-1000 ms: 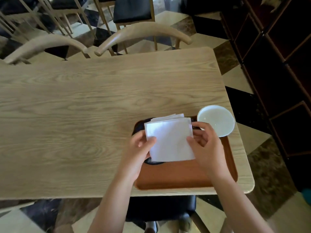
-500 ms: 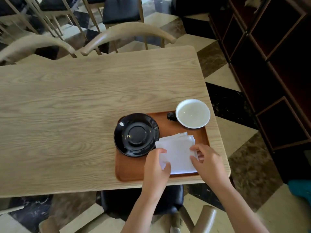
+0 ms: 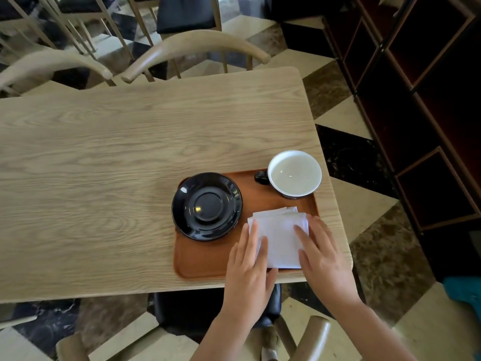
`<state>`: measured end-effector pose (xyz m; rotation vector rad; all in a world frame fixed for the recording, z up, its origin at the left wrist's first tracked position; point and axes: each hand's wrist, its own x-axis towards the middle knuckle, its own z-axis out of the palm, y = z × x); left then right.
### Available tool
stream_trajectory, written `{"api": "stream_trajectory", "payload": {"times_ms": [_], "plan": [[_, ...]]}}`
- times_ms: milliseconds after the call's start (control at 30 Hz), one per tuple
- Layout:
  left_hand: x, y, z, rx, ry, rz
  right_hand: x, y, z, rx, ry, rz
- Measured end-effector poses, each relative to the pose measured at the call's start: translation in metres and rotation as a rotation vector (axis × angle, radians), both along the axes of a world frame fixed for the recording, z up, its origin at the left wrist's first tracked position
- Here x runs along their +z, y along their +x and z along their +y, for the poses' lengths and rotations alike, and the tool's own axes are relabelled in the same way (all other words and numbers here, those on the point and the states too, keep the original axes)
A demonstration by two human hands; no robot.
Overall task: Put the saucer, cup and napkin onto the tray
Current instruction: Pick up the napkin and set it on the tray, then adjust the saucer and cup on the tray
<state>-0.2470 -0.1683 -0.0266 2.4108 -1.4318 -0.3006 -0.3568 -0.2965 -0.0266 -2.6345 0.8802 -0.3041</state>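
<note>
Rectangular brown wooden tray (image 3: pixel 203 259) sits at near right corner of the light oak table (image 3: pixel 104 178). Glossy black round saucer (image 3: pixel 207 206) on tray's left part, its left rim overhanging tray edge. White-lined dark cup (image 3: pixel 294 174) w/ black handle at tray's far right corner. Folded white paper napkin (image 3: pixel 279 237) lies flat on tray's near right. Left hand (image 3: pixel 250 267) & right hand (image 3: pixel 322 259) both flat, fingers spread, pressing napkin's sides; nothing gripped.
</note>
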Motion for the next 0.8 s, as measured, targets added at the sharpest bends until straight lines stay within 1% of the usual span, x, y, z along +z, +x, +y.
{"api": "stream_trajectory", "payload": {"times_ms": [67, 133, 333, 467, 600, 700, 800], "plan": [[-0.002, -0.003, 0.004, -0.044, 0.073, -0.039, -0.005, -0.003, 0.004, 0.112, -0.069, 0.036], [-0.005, -0.004, 0.008, -0.072, 0.130, -0.060, -0.008, -0.006, 0.006, 0.157, -0.081, 0.092], [-0.009, 0.000, 0.019, -0.144, 0.219, -0.083, -0.005, -0.009, 0.009, 0.158, -0.055, 0.214], [-0.001, 0.007, 0.020, -0.156, 0.180, -0.074, 0.006, 0.001, 0.015, 0.116, -0.038, 0.213], [0.008, 0.034, 0.034, -0.023, 0.101, -0.081, 0.017, 0.034, 0.025, 0.172, -0.048, 0.171], [0.010, 0.064, 0.055, 0.108, 0.143, -0.127, 0.018, 0.061, 0.034, 0.236, -0.092, 0.148], [0.010, 0.084, 0.074, 0.190, 0.227, -0.134, 0.017, 0.084, 0.045, 0.293, -0.118, 0.178]]}}
